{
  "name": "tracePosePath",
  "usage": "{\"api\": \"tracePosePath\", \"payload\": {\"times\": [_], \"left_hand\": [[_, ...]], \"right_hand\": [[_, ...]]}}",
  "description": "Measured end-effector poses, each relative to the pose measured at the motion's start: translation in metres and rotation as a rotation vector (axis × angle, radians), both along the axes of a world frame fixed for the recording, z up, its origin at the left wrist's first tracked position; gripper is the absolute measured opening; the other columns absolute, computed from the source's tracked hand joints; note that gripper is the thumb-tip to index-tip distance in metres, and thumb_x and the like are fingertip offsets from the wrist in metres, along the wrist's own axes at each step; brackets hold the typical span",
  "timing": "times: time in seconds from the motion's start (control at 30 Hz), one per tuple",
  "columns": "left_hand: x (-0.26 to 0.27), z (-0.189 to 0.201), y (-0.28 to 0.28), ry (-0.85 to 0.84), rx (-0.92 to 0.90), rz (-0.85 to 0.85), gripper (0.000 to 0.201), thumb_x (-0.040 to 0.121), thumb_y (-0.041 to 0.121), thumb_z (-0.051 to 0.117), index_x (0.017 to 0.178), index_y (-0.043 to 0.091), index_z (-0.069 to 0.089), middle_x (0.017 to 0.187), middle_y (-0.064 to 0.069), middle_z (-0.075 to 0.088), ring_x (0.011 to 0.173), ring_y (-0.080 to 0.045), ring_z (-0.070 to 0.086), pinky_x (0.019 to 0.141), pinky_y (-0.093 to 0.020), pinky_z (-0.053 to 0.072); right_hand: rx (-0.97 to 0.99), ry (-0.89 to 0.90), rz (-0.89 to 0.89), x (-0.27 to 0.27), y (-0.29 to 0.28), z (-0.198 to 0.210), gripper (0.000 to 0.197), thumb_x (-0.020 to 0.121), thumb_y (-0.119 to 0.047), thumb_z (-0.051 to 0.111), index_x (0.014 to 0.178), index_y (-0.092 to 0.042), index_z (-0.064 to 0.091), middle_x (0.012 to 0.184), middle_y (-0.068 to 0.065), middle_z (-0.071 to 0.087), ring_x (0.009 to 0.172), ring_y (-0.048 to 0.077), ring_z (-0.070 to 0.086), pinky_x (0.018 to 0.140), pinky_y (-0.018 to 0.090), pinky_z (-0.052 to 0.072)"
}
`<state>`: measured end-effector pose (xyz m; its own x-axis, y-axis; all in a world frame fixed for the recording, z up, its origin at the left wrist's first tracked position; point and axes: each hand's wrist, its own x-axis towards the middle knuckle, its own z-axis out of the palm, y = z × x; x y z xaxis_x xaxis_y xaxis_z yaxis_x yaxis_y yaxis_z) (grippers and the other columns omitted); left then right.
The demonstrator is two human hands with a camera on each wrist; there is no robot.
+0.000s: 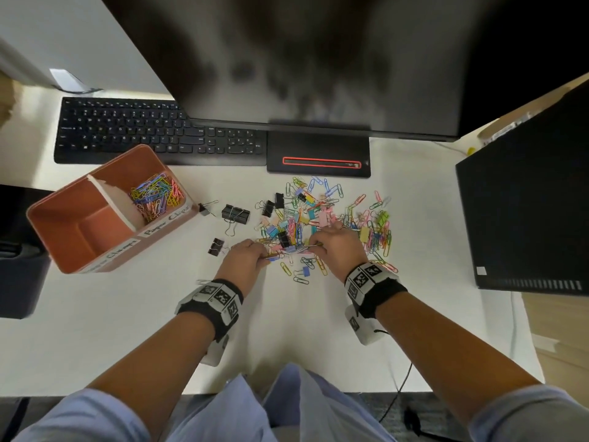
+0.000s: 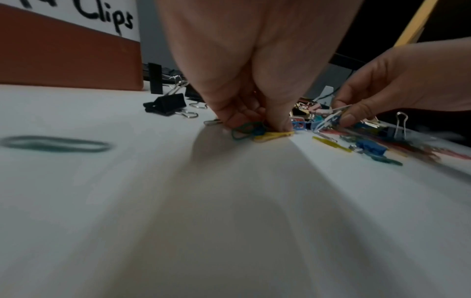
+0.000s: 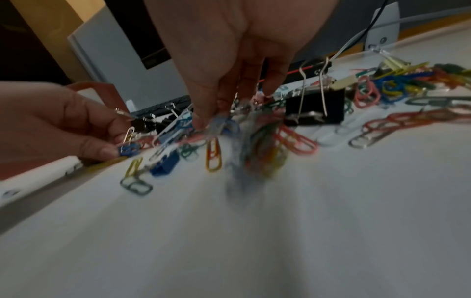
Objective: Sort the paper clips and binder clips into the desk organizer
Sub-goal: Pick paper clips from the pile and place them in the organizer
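Observation:
A heap of coloured paper clips and small binder clips (image 1: 325, 218) lies mid-desk. My left hand (image 1: 266, 255) works at its near left edge, pinching green, blue and yellow paper clips (image 2: 254, 130) against the desk. My right hand (image 1: 314, 245) is just to the right, its fingertips (image 3: 203, 121) pinching a blurred bunch of paper clips (image 3: 239, 141) lifted off the heap. The orange organizer (image 1: 63, 250) stands at the left. Its right compartment, labelled Paper Clips, holds coloured paper clips (image 1: 156, 194); the left one looks empty. Black binder clips (image 1: 236, 213) lie between organizer and heap.
A black keyboard (image 1: 153, 132) and the monitor's base (image 1: 318, 154) lie behind the heap, under a large monitor (image 1: 318, 59). A black computer case (image 1: 526, 218) stands at the right. One lone paper clip (image 2: 56, 144) lies left of my left hand.

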<state>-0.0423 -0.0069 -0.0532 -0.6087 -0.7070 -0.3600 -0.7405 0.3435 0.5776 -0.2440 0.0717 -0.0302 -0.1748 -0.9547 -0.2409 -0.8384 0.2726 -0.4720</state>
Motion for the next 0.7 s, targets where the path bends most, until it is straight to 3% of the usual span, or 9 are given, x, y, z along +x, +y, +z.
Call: {"api": "tracePosePath", "payload": {"times": [0.13, 0.3, 0.43, 0.6, 0.7], "left_hand": [[0.005, 0.01, -0.004, 0.068, 0.022, 0.066, 0.014, 0.082, 0.012, 0.064, 0.093, 0.003, 0.065, 0.092, -0.013, 0.06, 0.081, -0.024, 0.054, 0.074, -0.027, 0.04], [0.018, 0.032, -0.012, 0.187, -0.005, 0.076, 0.011, 0.078, 0.011, 0.07, 0.087, 0.006, 0.066, 0.081, -0.002, 0.057, 0.071, -0.015, 0.051, 0.069, -0.022, 0.039], [0.034, 0.049, -0.023, 0.232, -0.041, 0.074, 0.009, 0.078, 0.011, 0.07, 0.086, 0.009, 0.065, 0.079, 0.002, 0.054, 0.067, -0.006, 0.048, 0.066, -0.01, 0.035], [0.055, 0.073, -0.043, 0.268, -0.169, 0.148, 0.007, 0.079, 0.011, 0.07, 0.082, 0.008, 0.064, 0.077, 0.002, 0.054, 0.062, -0.01, 0.048, 0.061, -0.016, 0.037], [0.069, 0.09, -0.062, 0.246, -0.26, 0.239, 0.008, 0.08, 0.015, 0.069, 0.078, 0.01, 0.062, 0.077, 0.001, 0.055, 0.067, -0.015, 0.05, 0.06, -0.021, 0.036]], "right_hand": [[-0.031, 0.001, -0.016, -0.007, -0.005, 0.011, 0.01, 0.079, -0.025, 0.07, 0.081, -0.015, 0.071, 0.077, 0.004, 0.072, 0.08, 0.026, 0.061, 0.073, 0.041, 0.053], [-0.056, -0.071, -0.037, -0.009, -0.014, 0.036, 0.012, 0.084, -0.024, 0.066, 0.089, -0.014, 0.069, 0.087, 0.004, 0.072, 0.083, 0.021, 0.061, 0.077, 0.034, 0.052], [-0.1, -0.122, -0.046, -0.002, -0.03, 0.052, 0.01, 0.084, -0.024, 0.065, 0.09, -0.016, 0.068, 0.088, 0.001, 0.069, 0.079, 0.014, 0.061, 0.075, 0.031, 0.053], [-0.115, -0.17, -0.04, 0.023, -0.056, 0.074, 0.011, 0.086, -0.021, 0.063, 0.094, -0.014, 0.066, 0.082, -0.006, 0.058, 0.068, 0.001, 0.051, 0.066, 0.014, 0.044], [-0.117, -0.19, 0.036, 0.049, -0.079, 0.084, 0.011, 0.087, -0.022, 0.062, 0.094, -0.014, 0.066, 0.089, 0.001, 0.064, 0.074, 0.012, 0.059, 0.071, 0.025, 0.051]]}}
